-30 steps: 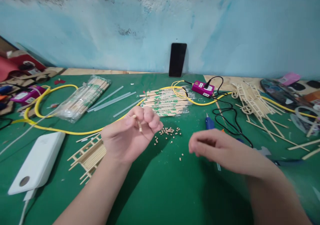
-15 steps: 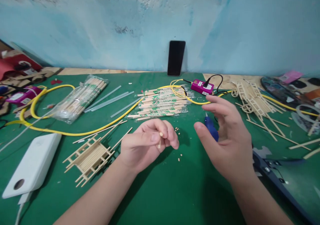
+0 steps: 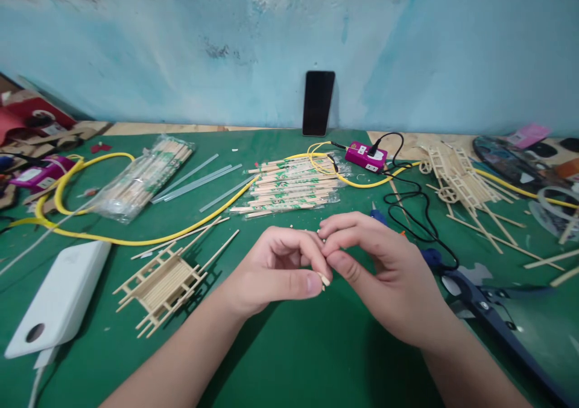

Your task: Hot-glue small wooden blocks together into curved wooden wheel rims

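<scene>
Right hand (image 3: 384, 275) closed in | left hand (image 3: 274, 269) touching it | wooden stub (image 3: 324, 279) pinched, pointing down-right

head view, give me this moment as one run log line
left hand: pinching wood piece | right hand: pinching same piece | near: glue gun, stick frame
</scene>
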Available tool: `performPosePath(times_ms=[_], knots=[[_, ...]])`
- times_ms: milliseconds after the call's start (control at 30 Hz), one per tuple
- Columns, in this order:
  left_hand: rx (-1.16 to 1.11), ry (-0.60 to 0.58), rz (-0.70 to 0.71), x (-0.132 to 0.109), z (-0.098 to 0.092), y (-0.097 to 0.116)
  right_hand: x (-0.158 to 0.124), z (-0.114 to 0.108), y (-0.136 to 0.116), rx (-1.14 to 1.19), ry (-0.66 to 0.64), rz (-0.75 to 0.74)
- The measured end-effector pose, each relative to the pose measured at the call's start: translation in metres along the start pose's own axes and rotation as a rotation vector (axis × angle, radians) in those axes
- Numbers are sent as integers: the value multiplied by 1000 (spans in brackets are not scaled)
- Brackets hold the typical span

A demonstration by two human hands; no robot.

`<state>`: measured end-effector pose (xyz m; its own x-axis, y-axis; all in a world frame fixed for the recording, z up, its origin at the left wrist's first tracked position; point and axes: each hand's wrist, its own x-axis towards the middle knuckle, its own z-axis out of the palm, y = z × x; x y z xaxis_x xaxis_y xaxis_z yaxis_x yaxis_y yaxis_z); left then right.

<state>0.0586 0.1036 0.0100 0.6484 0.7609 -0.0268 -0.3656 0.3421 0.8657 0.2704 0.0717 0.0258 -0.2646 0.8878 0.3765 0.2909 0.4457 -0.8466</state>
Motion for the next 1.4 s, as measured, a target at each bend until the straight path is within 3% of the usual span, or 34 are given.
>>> performPosePath(times_ms=[167,400,467,567,700,733,800,867,933,1000,1067,1200,1400], knots=[[21,40,20,1,3,4,-4,4,4,10,-60,-41],[23,258,194,2,-7,8,-9,-2,-6,647,-140,220],[47,290,248,3,-10,9,-10,-6,-9,883,-264,236],[128,289,309,4,-11,8,-12,-16,-13,1024,-595,197],[301,271,377,3,-3,3,-8,-26,-18,711,-940,281],[354,280,400,2,-1,2,-6,-26,-17,638,-928,301],[454,317,450,1,5,0,-4,-18,-13,511,-745,361],[574,387,517,-1,10,-2,-4,-4,-6,358,-380,348],[747,469,599,-2,13,-4,-5,10,1,141,64,229],[898,530,667,-3,15,-5,-7,22,7,40,282,168],[957,563,715,-3,17,-7,-10,28,8,-2,343,104],[1017,607,791,-2,18,-9,-16,34,6,-39,326,-61],[953,649,714,-4,23,-10,-24,38,5,126,290,35]])
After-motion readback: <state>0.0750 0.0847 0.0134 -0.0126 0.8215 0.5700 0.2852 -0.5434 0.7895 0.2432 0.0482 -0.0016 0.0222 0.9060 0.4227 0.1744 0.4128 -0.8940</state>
